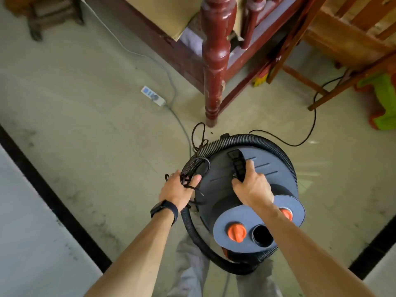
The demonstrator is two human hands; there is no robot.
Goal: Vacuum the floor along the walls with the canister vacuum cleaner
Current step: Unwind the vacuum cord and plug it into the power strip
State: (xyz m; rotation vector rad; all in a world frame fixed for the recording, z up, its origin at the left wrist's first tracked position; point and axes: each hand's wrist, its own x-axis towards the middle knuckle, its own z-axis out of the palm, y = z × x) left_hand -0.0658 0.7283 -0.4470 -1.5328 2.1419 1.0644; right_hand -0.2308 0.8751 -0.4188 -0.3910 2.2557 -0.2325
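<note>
A grey canister vacuum cleaner [222, 185] with orange knobs is right below me, seen from above. Its black ribbed hose [267, 142] is looped around the lid and under the body. My right hand [252, 187] grips the black carry handle [236, 161] on the lid. My left hand [177, 191] holds a bundle of black power cord [192, 179] and a bend of the hose at the canister's left side. A dark band sits on my left wrist.
A dark red turned bed leg [214, 67] stands just beyond the vacuum. A white power strip [153, 96] with a grey cable lies on the floor to the left. Wooden chair legs [317, 97] and a green plastic stool [383, 99] are at right. Black baseboards [49, 198] edge the white walls.
</note>
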